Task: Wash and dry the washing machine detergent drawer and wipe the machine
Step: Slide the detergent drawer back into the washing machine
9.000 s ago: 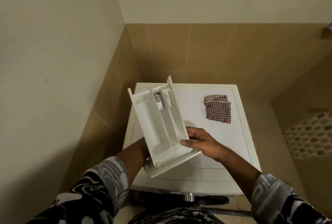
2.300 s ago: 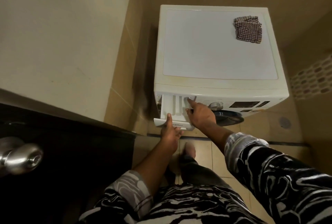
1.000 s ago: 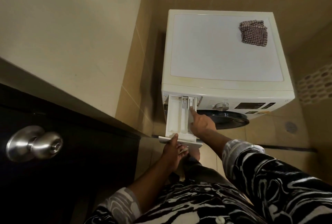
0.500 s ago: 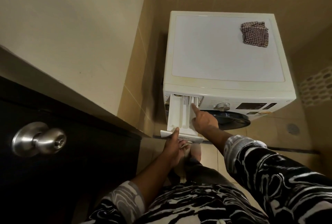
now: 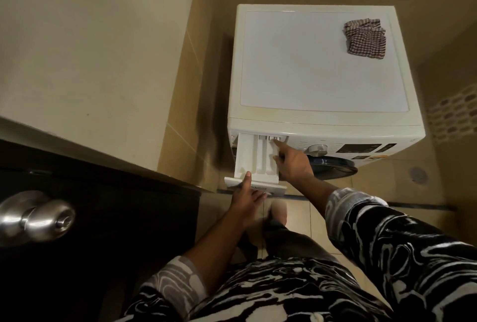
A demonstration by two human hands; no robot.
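1. Versus 9 s ago: detergent drawer (image 5: 254,159) no longer held up over the machine top. Now sits in its slot at upper left of the washing machine (image 5: 322,63) front, pulled well out.
2. Grips the drawer's front panel with left hand (image 5: 245,200). Thumb over the top edge, fingers curled underneath, forearm reaching up from lower centre.
3. Reaches into the drawer with right hand (image 5: 291,164). Index finger straight, tip on the small inserts at the rear of the right compartment, just at the slot mouth. Thumb lying against that compartment, other fingers folded, gripping nothing.
4. Black-and-white patterned sleeves on both arms, the left pushed up near the elbow.
5. White machine, flat top. Checked cloth (image 5: 365,38) crumpled near the far right corner of the top, well apart from the drawer.
6. Silver dial (image 5: 316,150) just right of the slot, dark display further right, dark round door (image 5: 333,166) below the panel.
7. Narrow room: plain beige wall at left, tan tiles behind and beside the machine, tiled floor, round floor drain (image 5: 417,175) right of the machine.
8. Dark door with silver knob (image 5: 36,218) at lower left.
9. Versus 2.3 s ago: drawer further out. Versus 0.5 s ago: hardly any shift in drawer or hands. Cloth in the same spot throughout.
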